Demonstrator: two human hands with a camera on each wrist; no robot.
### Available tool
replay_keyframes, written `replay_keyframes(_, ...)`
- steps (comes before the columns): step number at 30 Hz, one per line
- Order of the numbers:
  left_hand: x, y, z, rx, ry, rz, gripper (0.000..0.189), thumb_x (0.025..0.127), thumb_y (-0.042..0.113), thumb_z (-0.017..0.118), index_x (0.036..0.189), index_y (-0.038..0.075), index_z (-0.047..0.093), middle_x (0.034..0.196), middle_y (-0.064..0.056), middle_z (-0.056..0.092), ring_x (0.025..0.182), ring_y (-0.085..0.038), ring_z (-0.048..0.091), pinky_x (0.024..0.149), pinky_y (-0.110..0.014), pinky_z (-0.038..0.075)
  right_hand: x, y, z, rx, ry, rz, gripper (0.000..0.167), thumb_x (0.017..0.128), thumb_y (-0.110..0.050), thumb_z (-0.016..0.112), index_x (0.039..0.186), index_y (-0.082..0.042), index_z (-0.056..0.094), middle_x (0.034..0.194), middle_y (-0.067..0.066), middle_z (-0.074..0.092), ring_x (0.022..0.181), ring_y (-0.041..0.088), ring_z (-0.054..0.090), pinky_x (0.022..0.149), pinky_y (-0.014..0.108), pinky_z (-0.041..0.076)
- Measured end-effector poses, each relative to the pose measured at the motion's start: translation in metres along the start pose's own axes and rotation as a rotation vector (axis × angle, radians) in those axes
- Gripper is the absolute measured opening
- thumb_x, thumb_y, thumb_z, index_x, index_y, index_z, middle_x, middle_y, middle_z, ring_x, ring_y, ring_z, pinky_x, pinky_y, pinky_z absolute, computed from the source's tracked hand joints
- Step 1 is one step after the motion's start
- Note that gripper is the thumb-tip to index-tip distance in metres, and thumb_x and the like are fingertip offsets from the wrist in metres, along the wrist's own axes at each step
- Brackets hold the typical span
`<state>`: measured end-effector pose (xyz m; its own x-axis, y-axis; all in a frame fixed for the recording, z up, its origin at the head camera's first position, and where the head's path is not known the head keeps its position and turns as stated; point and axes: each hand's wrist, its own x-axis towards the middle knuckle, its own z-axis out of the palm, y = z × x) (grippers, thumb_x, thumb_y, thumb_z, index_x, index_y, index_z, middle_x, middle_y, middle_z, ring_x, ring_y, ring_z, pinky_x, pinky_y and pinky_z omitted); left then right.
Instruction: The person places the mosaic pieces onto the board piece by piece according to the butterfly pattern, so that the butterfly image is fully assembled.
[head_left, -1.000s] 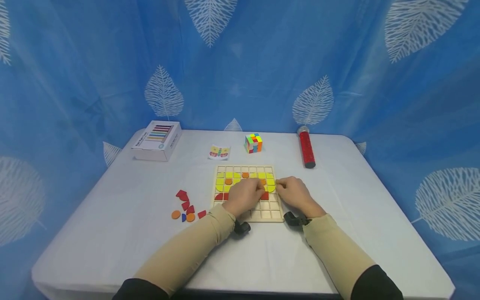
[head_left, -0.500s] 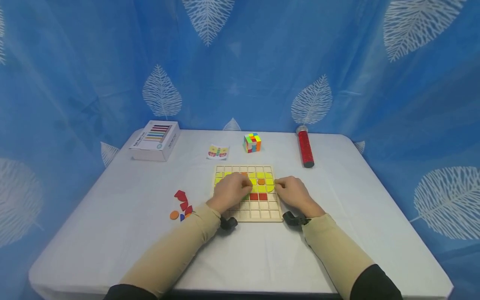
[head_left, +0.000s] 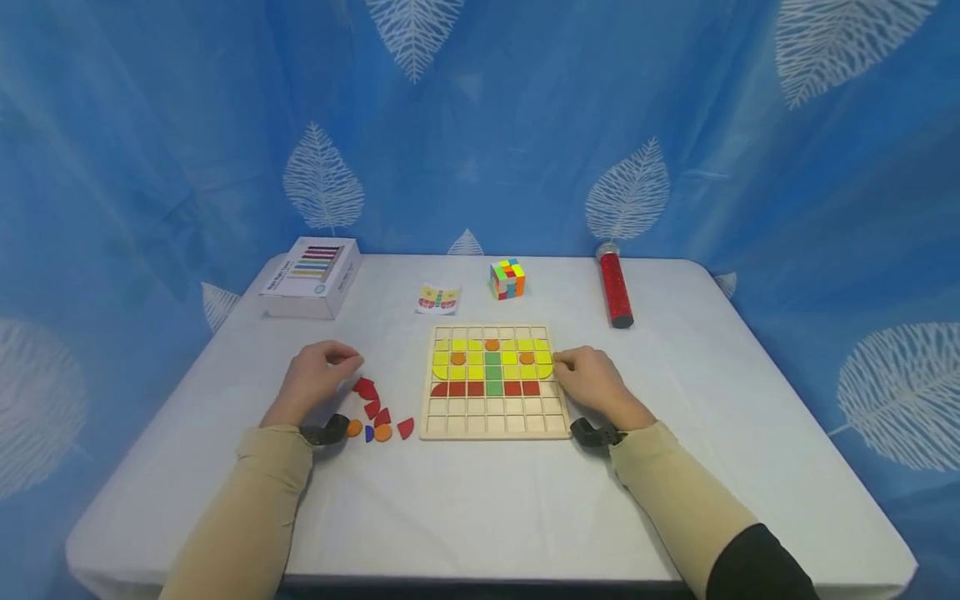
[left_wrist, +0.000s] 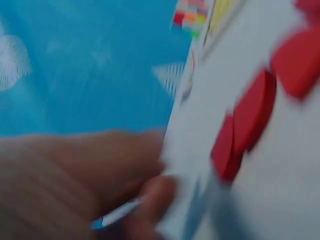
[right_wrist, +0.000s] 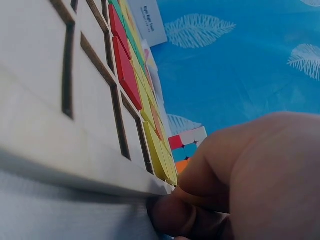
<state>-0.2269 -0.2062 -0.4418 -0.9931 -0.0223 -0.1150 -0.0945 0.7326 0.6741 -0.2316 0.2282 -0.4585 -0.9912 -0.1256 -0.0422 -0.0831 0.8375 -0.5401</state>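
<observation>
A wooden grid board (head_left: 495, 427) lies mid-table, with yellow, orange, green and red tiles filling part of its upper and middle rows. My right hand (head_left: 596, 385) is at its right edge; in the right wrist view, thumb and index finger (right_wrist: 210, 160) pinch that edge. To the left of the board, my left hand (head_left: 315, 375) hovers beside the loose red pieces (head_left: 365, 388), its thumb and forefinger apart with nothing between them. The left wrist view is blurred and shows red quarter-round pieces (left_wrist: 255, 110) just off the fingertips.
Two orange discs (head_left: 383, 432) and a small blue half-round piece (head_left: 369, 433) lie near the red ones. Behind the board are a butterfly pattern card (head_left: 438, 300) and a puzzle cube (head_left: 507, 279). A white box (head_left: 311, 279) stands back left, a red tube (head_left: 616, 287) back right.
My left hand has gone from over the board leftward to the loose pieces, uncovering the green column and the red row. The right hand has stayed at the board's right edge.
</observation>
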Motion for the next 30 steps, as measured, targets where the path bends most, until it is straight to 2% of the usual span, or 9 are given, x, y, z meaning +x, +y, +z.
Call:
replay_keyframes(2,-0.0016,-0.0074,-0.0009,0.022,-0.048,-0.014,0.038,0.099,0.035,0.068,0.124,0.007,0.066,0.121,-0.015,0.065,0.108,-0.032,0.058,0.094,-0.047,0.053,-0.0002,0.0005,-0.0009,-0.002,-0.004,-0.001,0.043,0.099,-0.020,0.051,0.136,-0.002,0.065,0.135,0.016,0.067,0.100,0.026,0.059,0.082,0.040,0.045)
replay_keyframes(5,-0.0022,-0.0100,-0.0002,0.055,-0.097,-0.017,0.040,0.096,0.038,0.072,0.120,0.007,0.067,0.114,-0.014,0.066,0.101,-0.030,0.059,0.090,-0.044,0.054,-0.0011,0.0003,-0.0020,-0.002,-0.006,0.002,0.043,0.099,-0.020,0.052,0.135,-0.001,0.066,0.135,0.016,0.067,0.100,0.027,0.059,0.082,0.040,0.045)
replay_keyframes(10,-0.0018,-0.0092,-0.0014,0.067,-0.133,-0.060,0.042,0.091,0.039,0.078,0.117,0.007,0.068,0.110,-0.013,0.066,0.098,-0.029,0.059,0.090,-0.043,0.054,-0.0016,-0.0028,-0.0021,0.002,-0.004,-0.010,0.043,0.098,-0.020,0.053,0.134,-0.002,0.067,0.134,0.016,0.068,0.099,0.026,0.060,0.084,0.041,0.045)
replay_keyframes(13,-0.0015,-0.0097,-0.0026,0.069,-0.145,-0.057,0.042,0.091,0.038,0.078,0.117,0.007,0.068,0.109,-0.013,0.067,0.099,-0.030,0.059,0.091,-0.044,0.053,-0.0012,-0.0039,-0.0011,-0.002,0.006,-0.016,0.043,0.097,-0.019,0.053,0.133,-0.001,0.067,0.133,0.016,0.069,0.097,0.026,0.060,0.083,0.041,0.046)
replay_keyframes(18,-0.0035,-0.0090,-0.0038,0.087,-0.143,-0.050,0.037,0.092,0.034,0.077,0.114,0.006,0.068,0.107,-0.013,0.067,0.099,-0.030,0.059,0.091,-0.044,0.052,-0.0005,-0.0037,0.0013,0.012,0.002,-0.009,0.043,0.097,-0.019,0.053,0.133,-0.001,0.067,0.133,0.016,0.069,0.096,0.026,0.060,0.075,0.036,0.045)
replay_keyframes(23,-0.0074,-0.0064,-0.0052,0.120,-0.094,-0.062,0.036,0.094,0.033,0.076,0.115,0.006,0.065,0.105,-0.014,0.065,0.096,-0.029,0.058,0.086,-0.042,0.053,-0.0011,-0.0030,0.0028,0.031,-0.004,0.013,0.045,0.097,-0.019,0.052,0.135,-0.001,0.066,0.134,0.015,0.068,0.099,0.026,0.059,0.065,0.032,0.041)
replay_keyframes(30,-0.0088,-0.0048,-0.0069,0.087,-0.064,-0.049,0.036,0.093,0.029,0.076,0.117,0.007,0.062,0.106,-0.015,0.067,0.094,-0.029,0.061,0.086,-0.042,0.054,-0.0025,-0.0038,0.0012,0.028,-0.003,0.015,0.044,0.097,-0.019,0.052,0.135,-0.001,0.066,0.132,0.015,0.069,0.094,0.025,0.059,0.063,0.032,0.040)
